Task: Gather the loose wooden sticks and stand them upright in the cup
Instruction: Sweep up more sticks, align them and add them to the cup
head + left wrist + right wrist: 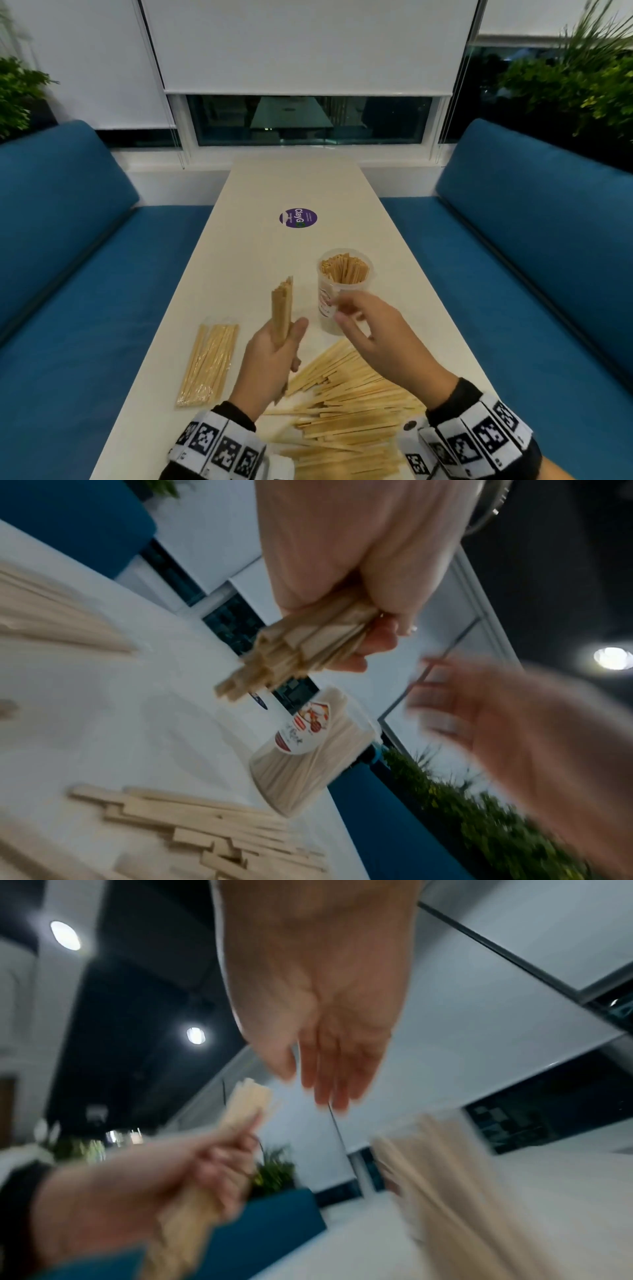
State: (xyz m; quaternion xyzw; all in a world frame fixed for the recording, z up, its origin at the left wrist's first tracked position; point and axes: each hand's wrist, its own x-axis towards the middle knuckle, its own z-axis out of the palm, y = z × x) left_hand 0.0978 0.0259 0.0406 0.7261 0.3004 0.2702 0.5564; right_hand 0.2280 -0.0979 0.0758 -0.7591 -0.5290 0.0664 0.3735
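Loose wooden sticks (346,404) heaped on bench (294,185) nearest camera, plenty left to gather. Cup (342,291) beyond, upright, already packed with standing sticks. Left hand (274,363) grip closed round upright bundle (282,317), likely squaring ends for insertion. Right hand (380,337) empty, fingers relaxed, beside cup, probably to steady it.

A café or canteen-style seating booth: two blue upholstered benches (68,212) face each other across a long white table (298,185); roller blinds (308,44) hang over dark windows; potted plants (582,78) stand behind the seats; a purple round sticker (298,218) marks the tabletop.
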